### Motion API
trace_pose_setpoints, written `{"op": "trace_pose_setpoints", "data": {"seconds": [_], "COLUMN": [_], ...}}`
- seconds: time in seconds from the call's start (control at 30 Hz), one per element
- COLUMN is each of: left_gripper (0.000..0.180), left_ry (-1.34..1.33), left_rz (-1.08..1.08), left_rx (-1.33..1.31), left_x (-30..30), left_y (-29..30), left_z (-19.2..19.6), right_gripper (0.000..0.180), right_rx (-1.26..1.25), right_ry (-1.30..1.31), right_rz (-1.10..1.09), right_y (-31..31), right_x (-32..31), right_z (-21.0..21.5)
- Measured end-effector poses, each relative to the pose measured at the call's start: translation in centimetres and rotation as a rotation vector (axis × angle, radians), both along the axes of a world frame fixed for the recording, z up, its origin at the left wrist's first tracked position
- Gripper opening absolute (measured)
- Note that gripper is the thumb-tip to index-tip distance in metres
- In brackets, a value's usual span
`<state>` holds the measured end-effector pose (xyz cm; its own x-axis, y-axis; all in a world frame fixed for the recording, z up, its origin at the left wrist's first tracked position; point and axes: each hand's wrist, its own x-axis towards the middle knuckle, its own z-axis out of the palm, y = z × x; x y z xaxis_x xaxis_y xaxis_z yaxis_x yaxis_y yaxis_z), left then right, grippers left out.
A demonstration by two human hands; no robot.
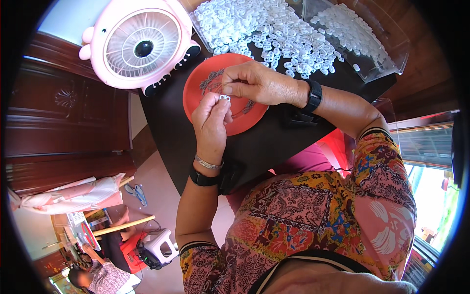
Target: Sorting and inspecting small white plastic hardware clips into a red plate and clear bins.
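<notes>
Over an orange-red round plate (192, 100), my two hands meet with their fingertips close together. My left hand (211, 117) pinches a small white plastic piece (224, 97) with holes in it between thumb and fingers. Just above it, the thumb and forefinger of my right hand (262, 83) are pressed together; whatever they hold is too small to make out. Small grey pieces (212, 81) lie in the plate, partly hidden behind my hands. Black bands circle both wrists, and a bracelet sits on the left one.
Beyond the plate a heap of white plastic pieces (289, 41) spreads over the black table (169, 117). More fill a clear bin (399, 56) at far right. A pink fan (142, 49) stands at the left. A person (110, 278) and a white stool (159, 247) are at lower left.
</notes>
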<state>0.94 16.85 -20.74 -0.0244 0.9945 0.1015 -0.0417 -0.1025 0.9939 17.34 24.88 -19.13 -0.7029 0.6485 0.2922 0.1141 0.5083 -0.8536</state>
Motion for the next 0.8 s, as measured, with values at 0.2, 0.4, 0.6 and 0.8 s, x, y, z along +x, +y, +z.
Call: {"op": "trace_pose_setpoints", "data": {"seconds": [0.2,0.4,0.6,0.8], "left_gripper": [0.012,0.012,0.012,0.013], "left_ry": [0.014,-0.004,0.014,-0.004], "left_rz": [0.003,0.001,0.003,0.026], "left_rx": [0.004,0.006,-0.001,-0.026], "left_x": [-0.05,0.07,0.14,0.44], "left_y": [-0.03,-0.03,-0.03,-0.11], "left_z": [0.14,0.02,-0.06,-0.10], "right_gripper": [0.012,0.015,0.014,0.012], "right_rx": [-0.061,-0.058,-0.057,-0.002], "right_ry": [0.081,0.038,0.015,-0.005], "right_rz": [0.009,0.032,0.037,0.008], "right_y": [0.03,-0.27,-0.34,-0.62], "right_x": [0.03,0.08,0.11,-0.16], "right_z": [-0.15,0.16,0.34,-0.24]}}
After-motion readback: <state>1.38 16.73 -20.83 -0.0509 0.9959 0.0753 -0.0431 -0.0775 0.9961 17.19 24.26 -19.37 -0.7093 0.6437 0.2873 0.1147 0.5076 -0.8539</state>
